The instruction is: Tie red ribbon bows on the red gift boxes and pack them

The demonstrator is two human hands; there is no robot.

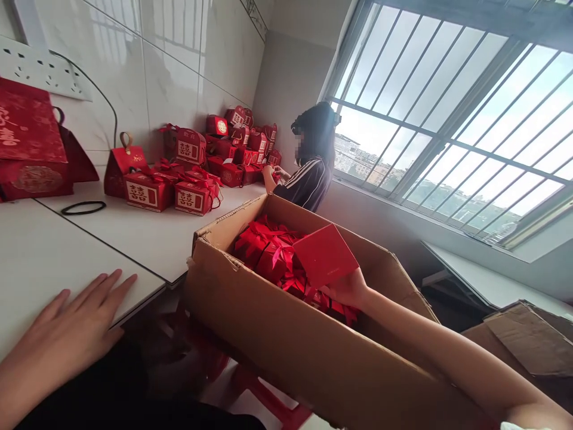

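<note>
My left hand (74, 328) lies flat on the white table (147, 239) with its fingers stretched out, holding nothing. My right hand (347, 289) reaches into a big brown cardboard box (286, 346) and grips a flat red box (325, 255) by its lower edge, lifting it above the pile. Inside the cardboard box lie several red gift boxes with ribbons (268, 251). My right fingers are partly hidden behind the flat red box.
Several red gift boxes (172, 191) and a black hair band (83, 208) sit on the table. A red bag (31, 143) stands at the left. Another person (308, 161) works at the far end by the barred window (447, 119). Cardboard (532, 337) lies at right.
</note>
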